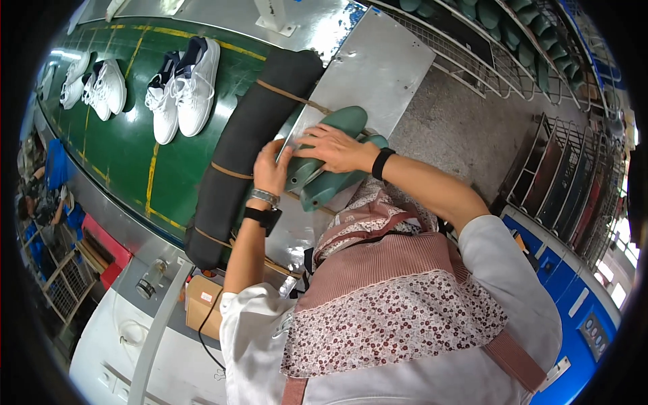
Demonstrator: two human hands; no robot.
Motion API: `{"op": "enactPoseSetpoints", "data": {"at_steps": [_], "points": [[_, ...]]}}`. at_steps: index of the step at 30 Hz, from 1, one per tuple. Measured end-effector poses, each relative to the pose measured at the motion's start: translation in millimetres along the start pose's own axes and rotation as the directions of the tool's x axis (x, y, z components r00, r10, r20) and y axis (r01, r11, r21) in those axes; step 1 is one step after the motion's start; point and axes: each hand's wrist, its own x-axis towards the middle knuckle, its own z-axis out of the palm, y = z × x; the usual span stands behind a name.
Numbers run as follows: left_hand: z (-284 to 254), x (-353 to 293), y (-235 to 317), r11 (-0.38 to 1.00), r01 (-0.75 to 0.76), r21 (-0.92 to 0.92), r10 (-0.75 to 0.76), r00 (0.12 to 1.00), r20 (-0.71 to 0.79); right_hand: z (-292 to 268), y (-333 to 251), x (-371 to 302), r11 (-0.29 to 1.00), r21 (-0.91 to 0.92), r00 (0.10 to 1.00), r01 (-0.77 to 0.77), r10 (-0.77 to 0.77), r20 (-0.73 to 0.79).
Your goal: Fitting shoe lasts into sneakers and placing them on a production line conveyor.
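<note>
Two green shoe lasts (327, 189) lie side by side on the bare metal worktop in front of me, both slanting toward the upper right. My right hand (331, 150) rests across the upper last (349, 120), its fingers bent over it. Just left of it, my left hand (271, 170) is closed at the end of that last, thumb and forefinger near the right fingertips. Something pale shows between the two hands; what the left fingers pinch is hidden.
A dark padded roll (236, 142) tied with cord separates the metal worktop (378, 74) from a green conveyor with white sneakers (196, 88). Racks of green lasts (503, 23) stand upper right, a wire rack (553, 175) at right. A cardboard box (202, 304) sits lower left.
</note>
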Motion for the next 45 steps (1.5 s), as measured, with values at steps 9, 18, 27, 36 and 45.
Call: {"op": "enactPoseSetpoints", "data": {"at_steps": [9, 18, 27, 36, 45], "points": [[41, -49, 4, 0.973, 0.102, 0.205, -0.068, 0.984, -0.166, -18, -26, -64, 0.986, 0.152, 0.977, -0.073, 0.101, -0.186], [52, -183, 33, 0.551, 0.793, -0.261, -0.589, 0.591, 0.551, 25, 42, -11, 0.987, 0.051, 0.988, 0.15, -0.149, -0.03], [151, -143, 7, 0.135, 0.441, -0.887, -0.661, 0.707, 0.251, 9, 32, -44, 0.995, -0.025, 0.984, -0.096, 0.091, -0.152], [168, -60, 126, 0.121, 0.199, -0.973, -0.577, 0.811, 0.094, -86, 72, -90, 0.581, 0.5, 0.736, -0.642, 0.65, 0.189], [358, 37, 305, 0.214, 0.424, -0.88, -0.313, 0.883, 0.35, -166, 273, -289, -0.172, 0.95, 0.495, -0.26, 0.821, 0.284]]}}
